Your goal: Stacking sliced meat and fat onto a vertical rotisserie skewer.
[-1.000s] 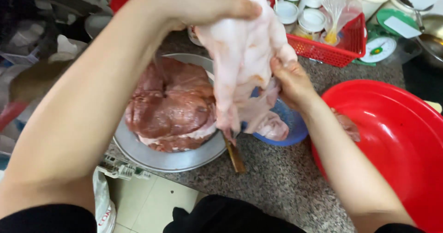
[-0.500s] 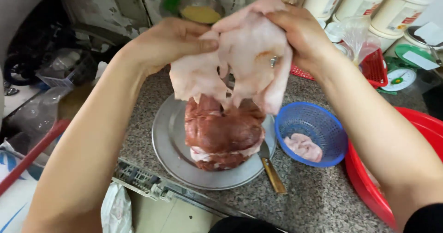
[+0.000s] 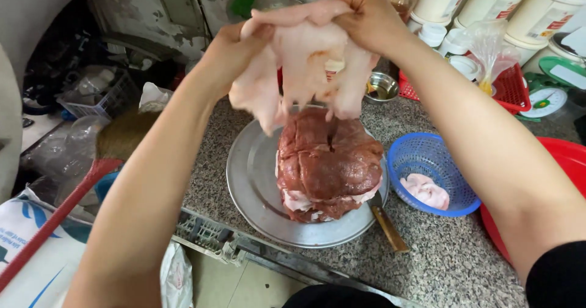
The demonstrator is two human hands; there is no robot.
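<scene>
Since a sec ago the pale sheet of fat/skin [image 3: 299,58] has gone from hanging low over the meat at frame right to being lifted and spread up top centre, now stretched between both hands above the tray; the camera view also swung, so the meat sits mid-frame; reads as the sheet being opened out over the meat rather than put down. Left hand [image 3: 229,55] has its grip closed on the sheet's left edge, right hand [image 3: 369,18] has its grip pinched on the top right edge; sheet hangs clear of the meat, lower flaps close above it, not touching as far as I can tell. Containers, big to small: red basin [image 3: 564,161] at right edge, contents cut off by arm; round metal tray [image 3: 250,186] centre on the speckled bench [image 3: 452,259] w/ a big dark red meat slab [image 3: 329,161] on it; red basket [image 3: 510,88] upper right w/ lidded tubs and a plastic bag; blue mesh basket [image 3: 427,161] right of tray w/ a few pale fat bits [image 3: 425,191]; small steel bowl [image 3: 381,87] behind, some liquid in it. Wood-handled knife [image 3: 387,225] lies betw. tray and blue basket.
</scene>
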